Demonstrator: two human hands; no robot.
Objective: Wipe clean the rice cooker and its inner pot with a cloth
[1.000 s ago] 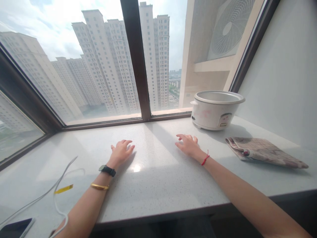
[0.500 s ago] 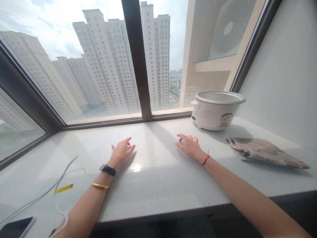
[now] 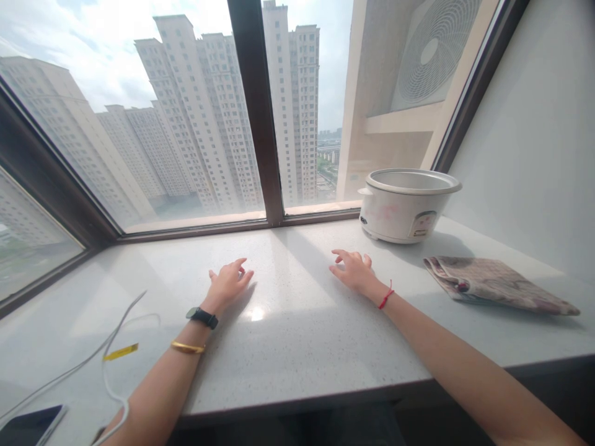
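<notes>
The left hand (image 3: 227,284) is loosely spread over the pale counter (image 3: 297,353), its fingers (image 3: 245,279) parted, slightly bent and holding nothing. At its three o'clock, well apart, the right hand (image 3: 354,272) has its fingers likewise parted and curled, with nothing in them. Whether any fingertip touches the counter, I cannot tell. From the right hand, the white rice cooker (image 3: 395,214) stands upright and open-topped near one o'clock, by the window; a folded patterned cloth (image 3: 504,285) lies at three. From the left hand, a white cable (image 3: 113,337) with a yellow tag (image 3: 121,352) and a phone (image 3: 30,427) lie toward eight.
</notes>
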